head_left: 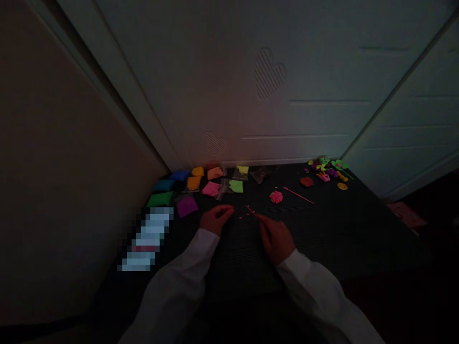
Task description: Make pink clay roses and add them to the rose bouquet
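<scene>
pink stick (250, 210), seemingly a tool | in right hand (277, 237) | tip leftward

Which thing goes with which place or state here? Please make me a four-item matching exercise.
Things:
1. Right hand
2. Purple packet
3. Textured pink piece
4. Orange-yellow disc

Places or states:
A. Beside one end of the pink stick lying on the table
B. Near the cluster of coloured pieces at the table's right
C. Holding another thin stick
D. To the left of the left hand

Pairs: 1-C, 2-D, 3-A, 4-B
</scene>
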`<state>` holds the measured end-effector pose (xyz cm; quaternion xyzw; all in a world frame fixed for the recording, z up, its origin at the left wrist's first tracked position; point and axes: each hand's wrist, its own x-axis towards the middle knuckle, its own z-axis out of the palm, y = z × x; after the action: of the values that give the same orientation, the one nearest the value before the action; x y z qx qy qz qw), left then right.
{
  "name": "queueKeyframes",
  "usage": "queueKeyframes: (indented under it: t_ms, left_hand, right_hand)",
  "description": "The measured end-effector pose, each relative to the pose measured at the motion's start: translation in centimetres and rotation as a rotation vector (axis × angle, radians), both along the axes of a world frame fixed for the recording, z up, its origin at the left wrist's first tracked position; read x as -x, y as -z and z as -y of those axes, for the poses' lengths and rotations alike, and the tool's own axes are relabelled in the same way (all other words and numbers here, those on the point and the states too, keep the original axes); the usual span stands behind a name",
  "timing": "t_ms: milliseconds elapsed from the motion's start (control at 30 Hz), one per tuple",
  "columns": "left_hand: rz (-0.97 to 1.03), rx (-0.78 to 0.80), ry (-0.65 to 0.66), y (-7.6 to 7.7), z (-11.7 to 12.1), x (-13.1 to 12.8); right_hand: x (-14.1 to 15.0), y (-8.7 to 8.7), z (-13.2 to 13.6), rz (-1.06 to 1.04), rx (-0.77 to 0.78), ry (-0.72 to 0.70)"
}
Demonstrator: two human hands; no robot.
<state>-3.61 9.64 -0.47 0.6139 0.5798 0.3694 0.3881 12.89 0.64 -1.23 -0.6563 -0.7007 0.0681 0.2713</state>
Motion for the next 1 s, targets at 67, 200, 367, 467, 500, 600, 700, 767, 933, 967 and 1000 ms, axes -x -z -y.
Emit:
queueKeyframes:
  t_ms: [67,200,367,467,500,600,700,767,933,967,1000]
  left_hand:
    - [0.007,-0.003,0.003,0.0,0.0,0.0]
    - [0.022,0.004,0.001,0.3,-0.1,0.0]
    - [0.054,0.011,-0.018,0.6,-0.2,-0.2]
    - [0.063,0.003,-0.031,0.4,-0.3,-0.1]
    - [0.066,0.002,-0.033,0.4,-0.3,-0.1]
    - [0.085,0.008,-0.032,0.4,-0.3,0.0]
    - [0.128,0.031,-0.023,0.7,-0.4,0.0]
    - [0.166,0.049,-0.014,0.9,-0.5,0.0]
    - [0.241,0.065,-0.015,0.9,-0.5,0.0]
    - [0.251,0.069,-0.02,0.9,-0.5,0.0]
    - [0.26,0.074,-0.027,0.9,-0.6,0.1]
  right_hand:
    - [-0.9,0.0,0.2,-0.015,-0.012,0.028]
    - [-4.3,0.0,1.1,0.016,-0.038,0.202]
    - [-8.8,0.5,1.9,0.222,0.096,0.41]
    - [-9.5,0.8,1.7,0.311,0.14,0.434]
    - [-9.5,0.9,1.6,0.322,0.141,0.442]
    - [-9.3,1.1,1.4,0.339,0.134,0.468]
    - [-9.3,1.2,1.4,0.341,0.123,0.477]
    - [-9.4,1.2,1.4,0.338,0.113,0.476]
    - [-9.5,1.3,1.5,0.318,0.081,0.479]
    - [-9.5,1.3,1.5,0.313,0.075,0.476]
    - [-9.5,1.3,1.6,0.307,0.07,0.47]
